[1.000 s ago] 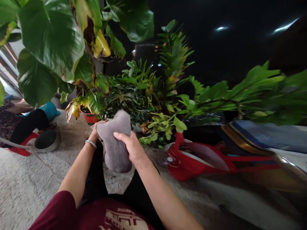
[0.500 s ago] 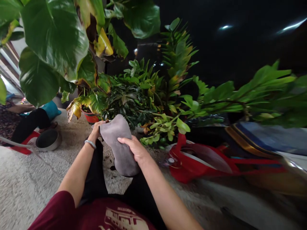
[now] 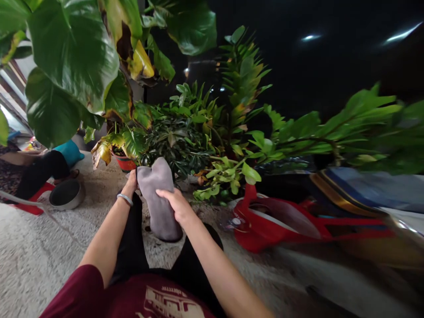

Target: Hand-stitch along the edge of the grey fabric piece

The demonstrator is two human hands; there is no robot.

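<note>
Right fingers [image 3: 164, 195] grip the grey cloth item [image 3: 159, 216] along its right side, left fingers [image 3: 133, 176] its upper-left edge.

Potted plants [image 3: 172, 137] and a rough concrete floor [image 3: 49, 251] suggest a patio or yard.

Red bag [image 3: 256, 236] near leafy plants [image 3: 198, 118], grey bowl [image 3: 73, 202]

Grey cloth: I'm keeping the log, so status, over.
Right hand holds grey cloth, thumb on front. Left hand at cloth's upper left edge, fingers hidden. Plants beyond, red bag at right.
</note>
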